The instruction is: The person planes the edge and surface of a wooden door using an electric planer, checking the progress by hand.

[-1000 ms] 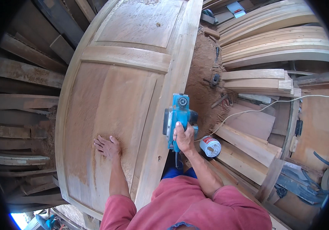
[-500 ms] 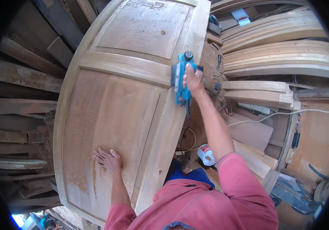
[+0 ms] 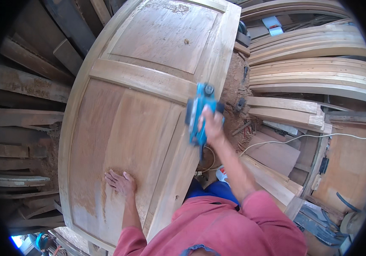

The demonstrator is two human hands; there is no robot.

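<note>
A large panelled wooden door (image 3: 138, 121) lies flat in front of me, with sawdust scattered over its recessed panels. My right hand (image 3: 212, 123) is wrapped round the handle of a teal electric planer (image 3: 198, 114), slightly smeared by motion. The planer rests on the door's right-hand rail, just below the end of the cross rail. My left hand (image 3: 122, 182) lies on the lower panel with its fingers spread, beside a streak of sawdust. Nothing is held in it.
Stacks of long boards (image 3: 311, 77) stand at the right, and rough planks (image 3: 25, 115) fill the left. A pale cable (image 3: 294, 140) crosses the floor on the right. Shavings (image 3: 236, 79) cover the ground beside the door. A white tub (image 3: 221, 175) is partly hidden behind my arm.
My right hand has drawn the planer back toward me along the right rail. The left hand stays in about the same place on the panel.
</note>
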